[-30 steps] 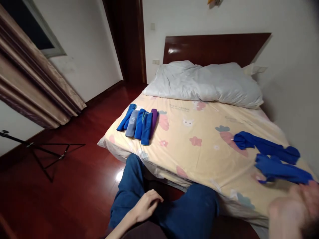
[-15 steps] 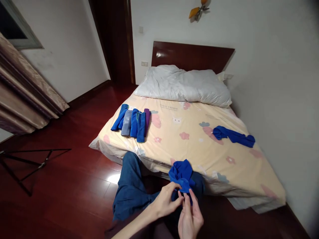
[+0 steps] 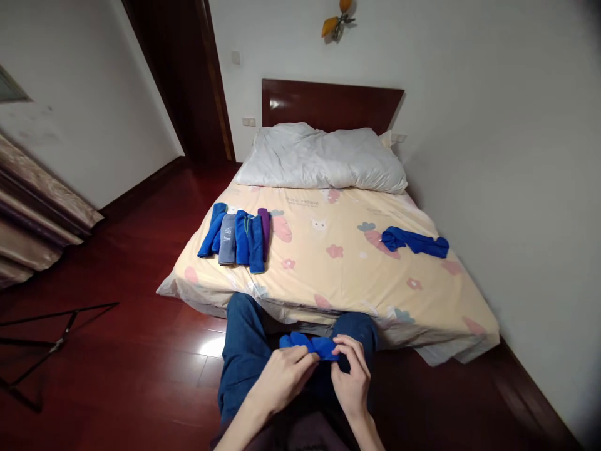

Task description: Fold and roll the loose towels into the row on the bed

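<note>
Over my lap, my left hand and my right hand both pinch a bright blue sock, stretched flat between them just in front of the bed's foot edge. A second loose blue sock lies crumpled on the right side of the bed. On the bed's left side sits a neat row of folded socks, blue, grey and purple. My legs in blue trousers reach toward the bed.
A white pillow lies against the dark wooden headboard. The white wall runs close along the bed's right side. A black tripod's legs spread over the red wooden floor at left. A dark doorway and curtains stand further left.
My right hand reached to the bed's right side, took one of two blue socks and brought it to my lap. My left hand joined it, and the sock went from bunched to stretched flat.
</note>
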Demonstrator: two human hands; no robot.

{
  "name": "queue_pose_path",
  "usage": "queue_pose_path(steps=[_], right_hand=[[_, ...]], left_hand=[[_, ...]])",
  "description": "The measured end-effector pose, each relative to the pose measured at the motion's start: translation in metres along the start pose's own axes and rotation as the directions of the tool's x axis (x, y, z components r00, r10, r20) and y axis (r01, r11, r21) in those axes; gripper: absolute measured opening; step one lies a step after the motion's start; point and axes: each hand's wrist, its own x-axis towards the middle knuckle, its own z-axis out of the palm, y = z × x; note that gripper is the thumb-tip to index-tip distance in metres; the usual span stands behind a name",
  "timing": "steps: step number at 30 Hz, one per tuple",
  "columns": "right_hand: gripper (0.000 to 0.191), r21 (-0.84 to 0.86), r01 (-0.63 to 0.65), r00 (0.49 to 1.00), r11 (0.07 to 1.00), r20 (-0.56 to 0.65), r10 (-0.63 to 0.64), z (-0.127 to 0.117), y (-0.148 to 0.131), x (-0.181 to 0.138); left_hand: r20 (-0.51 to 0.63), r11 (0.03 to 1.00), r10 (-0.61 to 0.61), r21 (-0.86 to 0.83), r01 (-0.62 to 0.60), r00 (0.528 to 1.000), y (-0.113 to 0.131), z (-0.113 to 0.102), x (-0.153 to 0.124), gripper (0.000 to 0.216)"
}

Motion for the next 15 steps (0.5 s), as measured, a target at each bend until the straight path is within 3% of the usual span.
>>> queue_pose_path(steps=[4,7,10,15], right_hand=[[0.022,0.007,0.131,0.991,0.991,0.017,-0.131,-0.008,0.004,0.01],[0.025,-0.053,0.234,0.969,0.971,-0.064,-0.238,-0.024,0.007,0.025],[0.033,-0.15,0.294,0.942,0.944,-0.124,-0.313,-0.043,0.014,0.04],[0.04,-0.297,0.318,0.925,0.9,-0.111,-0.363,-0.062,0.03,0.049]], left_hand=[[0.028,0.99,-0.048,0.131,0.044,0.998,-0.027,-0.032,-0.021,0.012],[0.001,0.977,-0.093,0.191,0.091,0.996,-0.053,-0.047,-0.037,0.035],[-0.143,0.964,-0.149,0.2,0.175,0.979,-0.074,-0.057,-0.051,0.056],[-0.458,0.924,-0.081,0.297,0.239,0.885,-0.088,-0.08,-0.068,0.054]])
